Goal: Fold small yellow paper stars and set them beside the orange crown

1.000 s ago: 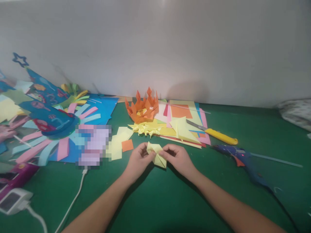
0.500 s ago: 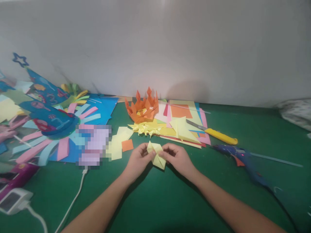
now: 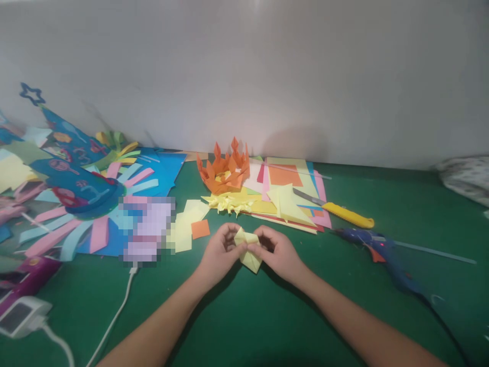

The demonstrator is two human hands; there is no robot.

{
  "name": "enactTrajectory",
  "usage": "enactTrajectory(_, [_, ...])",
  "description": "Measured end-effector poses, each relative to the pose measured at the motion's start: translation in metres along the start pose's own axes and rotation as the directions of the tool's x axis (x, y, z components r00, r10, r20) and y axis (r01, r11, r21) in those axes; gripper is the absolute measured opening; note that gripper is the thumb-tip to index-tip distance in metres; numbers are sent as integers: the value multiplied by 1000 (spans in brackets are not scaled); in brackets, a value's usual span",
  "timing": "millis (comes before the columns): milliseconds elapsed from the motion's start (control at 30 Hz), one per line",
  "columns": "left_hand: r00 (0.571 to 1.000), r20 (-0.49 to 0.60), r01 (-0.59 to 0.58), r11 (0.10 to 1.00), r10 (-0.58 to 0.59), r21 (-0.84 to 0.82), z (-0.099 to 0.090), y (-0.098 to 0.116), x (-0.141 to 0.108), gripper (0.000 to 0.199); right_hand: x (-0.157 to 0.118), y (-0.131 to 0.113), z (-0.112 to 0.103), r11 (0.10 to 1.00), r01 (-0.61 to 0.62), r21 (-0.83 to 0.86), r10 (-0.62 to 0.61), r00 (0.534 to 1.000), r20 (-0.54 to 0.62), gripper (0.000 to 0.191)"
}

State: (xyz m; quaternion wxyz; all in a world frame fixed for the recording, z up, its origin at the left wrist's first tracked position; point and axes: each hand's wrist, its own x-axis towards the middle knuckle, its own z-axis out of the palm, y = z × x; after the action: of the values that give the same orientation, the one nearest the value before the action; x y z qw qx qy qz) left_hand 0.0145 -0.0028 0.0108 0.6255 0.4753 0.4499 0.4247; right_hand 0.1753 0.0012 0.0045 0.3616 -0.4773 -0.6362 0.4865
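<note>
A small piece of folded pale yellow paper (image 3: 251,260) is held between my two hands above the green table. My left hand (image 3: 222,251) pinches its left side, thumb on the front face and fingers behind. My right hand (image 3: 277,253) grips the right side the same way, and the two thumb tips nearly meet at the middle. Fingers cover parts of the folds. Just beyond the hands lie a row of small folded yellow paper pieces (image 3: 233,203) and a larger folded pale yellow sheet (image 3: 289,205).
An orange paper crown (image 3: 222,176) stands near the wall. At right are a yellow utility knife (image 3: 348,214) and a blue glue gun (image 3: 389,255) with a cord. Blue paper cone hats (image 3: 82,186) and a pixelated object (image 3: 148,232) on a white cable sit at left.
Both thumbs have shifted inward on the folded paper and nearly meet. The paper has moved slightly right and down. Nothing else on the table has moved.
</note>
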Motion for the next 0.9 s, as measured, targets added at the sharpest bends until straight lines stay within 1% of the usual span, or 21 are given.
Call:
enactTrajectory(100, [999, -12, -44, 996, 45, 73, 0, 0, -2, 26, -1, -1, -1, 1000, 24, -12, -24, 1000, 2, 23])
enactTrajectory(200, [998, 5, -61, 991, 61, 120, 0, -1, -3, 26, -1, -1, -1, 999, 42, -2, -42, 999, 18, 25])
enactTrajectory(400, [996, 36, -89, 992, 86, 84, 3, -4, -3, 35, 1, 1, -2, 997, 43, 60, -43, 999, -12, 25])
enactTrajectory(500, [997, 14, -73, 994, 72, 77, 5, -5, -4, 40, 2, 1, -2, 998, 46, 50, -45, 999, -18, 26])
enactTrajectory(600, [1000, 0, -30, 999, 30, 36, 5, -4, -3, 43, 1, 1, -1, 997, 51, 52, -50, 999, -21, 26])
enactTrajectory(733, [1000, 8, 18, 1000, -17, -26, 5, -2, -2, 44, 1, 0, -2, 998, 28, 57, -28, 1000, -6, 25])
enactTrajectory(900, [999, 39, 27, 1000, -27, 1, 4, -2, -4, 40, 1, -1, -3, 999, 23, 33, -23, 1000, -7, 21])
